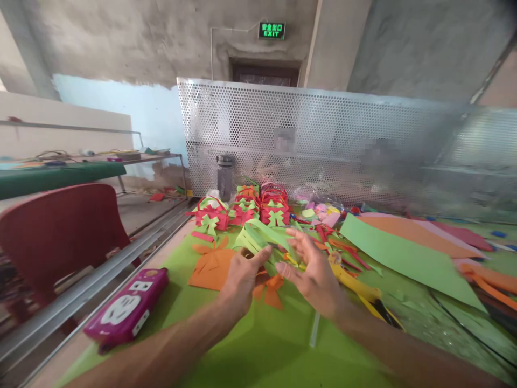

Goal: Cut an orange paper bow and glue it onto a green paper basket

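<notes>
My left hand [242,275] pinches a bundle of looped light green foam strips [252,237] between thumb and fingers. Facing it, my right hand [309,264] has its fingers apart beside the right end of the strips; whether a fingertip touches them is hard to see. Below my hands lie an orange foam sheet [205,269] and an orange bow-shaped piece [272,291], partly covered. Small red foam baskets [212,216] with green bows stand in rows beyond. To the right of my right hand is a yellow tool with a black end [357,283], its kind unclear.
A magenta box with white panels [127,310] lies at left on the green tabletop [258,345]. Foam sheets [407,258] and scraps cover the right side. A grey bottle [224,178] stands by the perforated metal screen [323,140]. A red chair [64,231] is at left.
</notes>
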### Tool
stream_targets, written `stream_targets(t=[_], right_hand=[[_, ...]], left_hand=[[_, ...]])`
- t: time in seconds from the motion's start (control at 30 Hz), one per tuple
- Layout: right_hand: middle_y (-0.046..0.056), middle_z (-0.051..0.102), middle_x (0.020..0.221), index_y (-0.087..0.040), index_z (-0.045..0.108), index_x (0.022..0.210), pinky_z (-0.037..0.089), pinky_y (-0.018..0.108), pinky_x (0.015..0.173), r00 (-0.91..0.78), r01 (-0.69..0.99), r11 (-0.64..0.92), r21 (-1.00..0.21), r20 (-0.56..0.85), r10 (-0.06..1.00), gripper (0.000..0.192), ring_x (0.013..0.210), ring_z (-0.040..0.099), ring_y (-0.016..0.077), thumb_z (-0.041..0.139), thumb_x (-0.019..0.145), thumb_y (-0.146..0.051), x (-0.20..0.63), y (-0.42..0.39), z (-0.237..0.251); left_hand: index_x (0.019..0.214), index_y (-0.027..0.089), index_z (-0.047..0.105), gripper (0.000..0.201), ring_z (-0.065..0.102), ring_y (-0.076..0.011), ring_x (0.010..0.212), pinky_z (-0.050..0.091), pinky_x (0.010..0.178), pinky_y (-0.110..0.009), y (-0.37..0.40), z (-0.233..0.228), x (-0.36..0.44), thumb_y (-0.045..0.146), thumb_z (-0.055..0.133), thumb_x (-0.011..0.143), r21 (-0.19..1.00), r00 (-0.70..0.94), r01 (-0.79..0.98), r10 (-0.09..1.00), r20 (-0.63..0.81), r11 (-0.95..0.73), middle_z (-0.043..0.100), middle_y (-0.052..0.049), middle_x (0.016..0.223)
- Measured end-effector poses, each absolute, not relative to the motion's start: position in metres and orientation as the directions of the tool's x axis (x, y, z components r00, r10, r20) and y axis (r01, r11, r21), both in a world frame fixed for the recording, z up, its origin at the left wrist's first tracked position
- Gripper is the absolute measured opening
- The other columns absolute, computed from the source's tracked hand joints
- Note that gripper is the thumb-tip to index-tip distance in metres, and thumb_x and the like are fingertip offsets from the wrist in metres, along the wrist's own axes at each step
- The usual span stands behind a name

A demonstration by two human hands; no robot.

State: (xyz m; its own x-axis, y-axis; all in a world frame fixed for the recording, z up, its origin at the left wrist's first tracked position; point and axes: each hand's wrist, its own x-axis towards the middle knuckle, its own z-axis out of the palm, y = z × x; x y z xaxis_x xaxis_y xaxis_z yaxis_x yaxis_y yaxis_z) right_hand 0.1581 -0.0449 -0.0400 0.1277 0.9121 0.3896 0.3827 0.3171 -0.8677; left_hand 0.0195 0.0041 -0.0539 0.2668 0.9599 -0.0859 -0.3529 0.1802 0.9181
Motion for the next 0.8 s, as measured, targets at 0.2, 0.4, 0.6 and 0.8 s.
stream_targets(t=[0.2, 0.4, 0.6, 0.8], right_hand=[[0.010, 0.064, 0.123, -0.022, 0.056, 0.119, 0.048, 0.045, 0.097, 0.113, 0.406, 0.334, -0.851, 0.409, 0.906, 0.043, 0.116, 0.059, 0.0300, 0.065, 0.080, -0.039, 0.158, -0.039, -0.045], [0.008, 0.072, 0.097, -0.020, 0.059, 0.110, 0.053, 0.040, 0.087, 0.125, 0.307, 0.316, -0.898, 0.367, 0.922, 0.036, 0.096, 0.068, 0.0258, 0.065, 0.081, -0.039, 0.162, -0.035, -0.043], [0.007, 0.072, 0.091, -0.019, 0.065, 0.094, 0.054, 0.035, 0.081, 0.192, 0.139, 0.301, -0.944, 0.324, 0.927, 0.029, 0.087, 0.069, 0.0226, 0.074, 0.071, -0.035, 0.165, -0.029, -0.038], [0.003, 0.070, 0.080, -0.018, 0.066, 0.084, 0.051, 0.031, 0.074, 0.158, 0.102, 0.261, -0.960, 0.275, 0.949, 0.022, 0.077, 0.065, 0.0184, 0.075, 0.068, -0.032, 0.169, -0.030, -0.032]], left_hand=[[0.092, 0.019, 0.055, 0.043, 0.057, -0.0145, 0.069, 0.052, 0.065, -0.032, -0.005, -0.052, 0.020, 0.042, 0.080, 0.066, 0.911, 0.300, -0.362, 0.950, -0.086, 0.197, 0.062, -0.004, 0.088], [0.094, 0.018, 0.057, 0.045, 0.060, -0.0187, 0.086, 0.052, 0.065, -0.029, -0.006, -0.050, 0.020, 0.044, 0.081, 0.066, 0.910, 0.319, -0.376, 0.947, -0.049, 0.174, 0.063, -0.007, 0.100], [0.097, 0.018, 0.056, 0.056, 0.061, -0.0200, 0.084, 0.055, 0.068, -0.032, -0.005, -0.052, 0.020, 0.065, 0.069, 0.068, 0.892, 0.327, -0.426, 0.945, -0.005, 0.152, 0.062, -0.006, 0.091], [0.094, 0.019, 0.056, 0.048, 0.062, -0.0176, 0.077, 0.057, 0.064, -0.029, -0.002, -0.054, 0.019, 0.057, 0.072, 0.070, 0.913, 0.322, -0.396, 0.946, 0.038, 0.098, 0.063, -0.003, 0.086]])
